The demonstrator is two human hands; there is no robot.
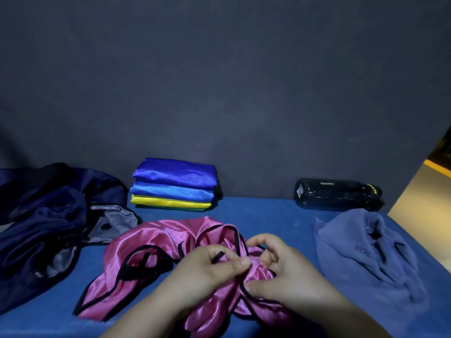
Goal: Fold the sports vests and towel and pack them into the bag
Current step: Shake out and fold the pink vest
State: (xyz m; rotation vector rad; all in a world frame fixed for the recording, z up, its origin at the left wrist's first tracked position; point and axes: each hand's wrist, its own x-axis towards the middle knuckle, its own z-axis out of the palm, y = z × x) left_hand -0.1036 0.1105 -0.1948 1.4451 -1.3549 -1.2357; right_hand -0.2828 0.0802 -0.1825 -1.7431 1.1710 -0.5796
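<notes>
While wrists angle inward, left hand [212, 267] pinches pink vest [151, 240], right hand [280, 273] likewise

Table [256, 215] bears bag [48, 215], vest stack [173, 186], pink vest [151, 242] (crumpled), towel [361, 252], bottle [334, 193].

A dark grey matte wall [219, 81] fills the upper part of the view and stands directly behind the table; its surface is plain and faintly mottled; the table [258, 211] is covered in a deep blue, felt-like cloth that meets the wall along a straight line; the light over both is dim and cool; at the far right the wall ends in a slanting edge; beyond it lies a warm, tan-lit surface [427, 191], with a bright orange-yellow strip [436, 165] above it.
</notes>
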